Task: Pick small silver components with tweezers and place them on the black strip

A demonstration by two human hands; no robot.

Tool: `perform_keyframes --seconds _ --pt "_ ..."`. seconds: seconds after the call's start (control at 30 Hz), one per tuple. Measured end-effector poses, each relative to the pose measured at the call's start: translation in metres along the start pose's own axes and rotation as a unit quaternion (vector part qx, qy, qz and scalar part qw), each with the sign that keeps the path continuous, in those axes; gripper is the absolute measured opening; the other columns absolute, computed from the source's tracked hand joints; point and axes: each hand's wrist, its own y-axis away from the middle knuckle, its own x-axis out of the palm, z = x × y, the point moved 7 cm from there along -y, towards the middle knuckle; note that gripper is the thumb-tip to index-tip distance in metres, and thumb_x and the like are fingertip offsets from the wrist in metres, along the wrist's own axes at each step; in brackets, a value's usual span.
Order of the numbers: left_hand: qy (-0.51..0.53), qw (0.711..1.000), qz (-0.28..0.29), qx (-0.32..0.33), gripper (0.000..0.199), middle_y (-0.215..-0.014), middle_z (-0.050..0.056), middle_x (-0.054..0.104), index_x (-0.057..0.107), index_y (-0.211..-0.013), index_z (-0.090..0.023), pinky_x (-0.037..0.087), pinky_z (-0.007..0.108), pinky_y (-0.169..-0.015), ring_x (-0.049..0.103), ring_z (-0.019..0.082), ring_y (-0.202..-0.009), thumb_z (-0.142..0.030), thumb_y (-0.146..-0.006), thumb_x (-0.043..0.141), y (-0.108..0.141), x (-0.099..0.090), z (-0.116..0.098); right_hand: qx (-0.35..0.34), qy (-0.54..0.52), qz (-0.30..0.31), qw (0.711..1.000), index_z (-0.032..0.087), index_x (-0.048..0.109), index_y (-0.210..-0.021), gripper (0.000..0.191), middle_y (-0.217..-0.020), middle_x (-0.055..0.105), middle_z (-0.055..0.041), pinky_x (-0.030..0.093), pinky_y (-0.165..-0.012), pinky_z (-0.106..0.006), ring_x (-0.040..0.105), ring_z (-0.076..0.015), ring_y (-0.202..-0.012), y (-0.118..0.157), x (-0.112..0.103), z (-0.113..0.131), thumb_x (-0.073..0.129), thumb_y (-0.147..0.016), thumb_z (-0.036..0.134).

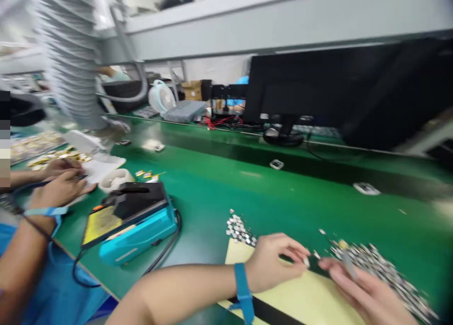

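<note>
My left hand (276,263), with a blue strap (244,292) at the wrist, pinches a small whitish part (306,262) over a yellow sheet (311,296). Just to its right, my right hand (368,287) holds a grey, blurred tool (349,264) between its fingers. A tiny metallic piece (316,255) shows between the two hands. Beyond my left hand lies a small pile of silvery parts (239,228) at the sheet's upper edge. A larger heap of metallic parts (385,273) spreads on the green table beyond and beside my right hand.
A turquoise device (138,235) with a black cable stands left of my forearm. Another person's hands (63,183) work at the far left near a white bowl (116,179). A monitor (297,89) stands at the back; a ribbed duct (67,55) hangs at the left.
</note>
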Motion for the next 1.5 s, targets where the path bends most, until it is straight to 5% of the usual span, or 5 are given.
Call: perform_keyframes --seconds 0.07,0.37,1.2,1.37,1.5 --pt "-0.006 1.000 0.007 0.013 0.020 -0.080 0.005 0.060 0.064 -0.086 -0.009 0.050 0.014 -0.067 0.059 0.010 -0.068 -0.005 -0.067 0.062 0.000 0.001 -0.009 0.065 -0.218 0.040 0.973 0.012 0.057 -0.083 0.033 -0.087 0.053 -0.0054 0.034 -0.054 -0.020 0.046 -0.0147 -0.067 0.002 0.009 -0.006 0.060 -0.084 0.045" --pt "-0.167 0.980 0.051 0.099 0.019 -0.079 -0.002 0.059 0.058 -0.086 -0.015 0.042 0.011 -0.069 0.055 0.005 -0.072 -0.004 -0.072 0.061 0.007 0.009 -0.027 0.066 -0.373 0.048 0.924 0.011 0.056 -0.067 0.029 -0.072 0.050 -0.0018 0.028 -0.054 -0.018 0.038 -0.0102 -0.058 0.004 0.019 0.010 0.071 -0.071 0.036" --pt "-0.218 0.958 0.094 0.164 0.016 -0.082 -0.001 0.060 0.057 -0.088 -0.014 0.045 0.014 -0.069 0.057 0.007 -0.074 -0.007 -0.075 0.061 0.004 0.018 -0.042 0.068 -0.257 0.023 0.964 0.014 0.050 -0.067 0.035 -0.072 0.056 -0.0047 0.039 -0.059 -0.022 0.052 -0.0171 -0.068 0.003 0.008 0.002 0.069 -0.068 0.044" --pt "-0.467 0.856 0.217 0.045 0.023 -0.101 0.001 0.058 0.057 -0.100 -0.017 0.044 0.023 -0.085 0.055 0.014 -0.094 -0.007 -0.079 0.056 -0.027 -0.015 -0.039 0.026 -0.044 -0.085 0.995 0.014 0.056 -0.071 0.030 -0.069 0.055 -0.0050 0.026 -0.045 -0.022 0.041 -0.0141 -0.050 0.000 -0.038 -0.006 0.058 -0.074 0.044" --pt "-0.648 0.721 0.222 -0.100 0.032 -0.106 0.006 0.057 0.060 -0.102 -0.014 0.042 0.031 -0.089 0.053 0.022 -0.101 0.000 -0.076 0.048 -0.047 -0.082 -0.032 -0.007 0.107 0.016 0.994 0.015 0.059 -0.067 0.018 -0.048 0.045 0.0020 0.021 -0.041 -0.022 0.037 -0.0128 -0.040 0.007 -0.042 0.001 0.057 -0.077 0.030"
